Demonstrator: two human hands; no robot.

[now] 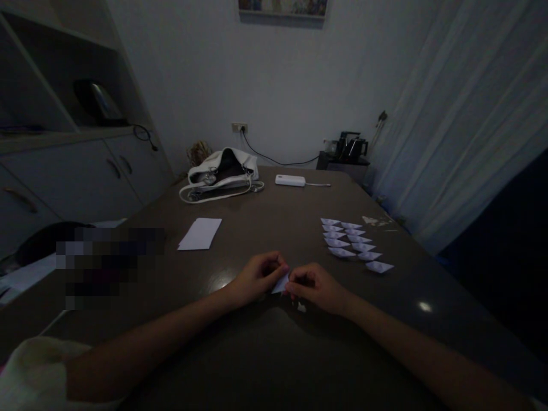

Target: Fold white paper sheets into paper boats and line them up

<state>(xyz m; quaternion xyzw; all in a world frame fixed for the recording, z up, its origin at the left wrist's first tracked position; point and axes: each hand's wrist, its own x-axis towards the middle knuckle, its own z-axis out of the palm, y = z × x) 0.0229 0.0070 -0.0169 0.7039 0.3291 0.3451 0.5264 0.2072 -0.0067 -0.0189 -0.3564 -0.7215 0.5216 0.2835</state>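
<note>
Between my two hands, just above the near part of the table (257,354), is a small folded piece of white paper (280,283). My left hand (260,275) pinches its upper left part between thumb and fingers. On its right edge, my right hand (314,287) closes thumb and fingertips, hiding part of the fold. To the right stand two rows of small folded paper boats (339,252), several in each. Left of my hands lies a stack of white paper sheets (200,234), slightly fanned.
A white handbag (225,174) sits open at the table's back left. Beside it lies a white power bank (290,181) with a short cable. Behind the table's far right corner, a dark kettle (355,148) stands on a low cabinet. A blurred patch (111,262) covers things at the left edge.
</note>
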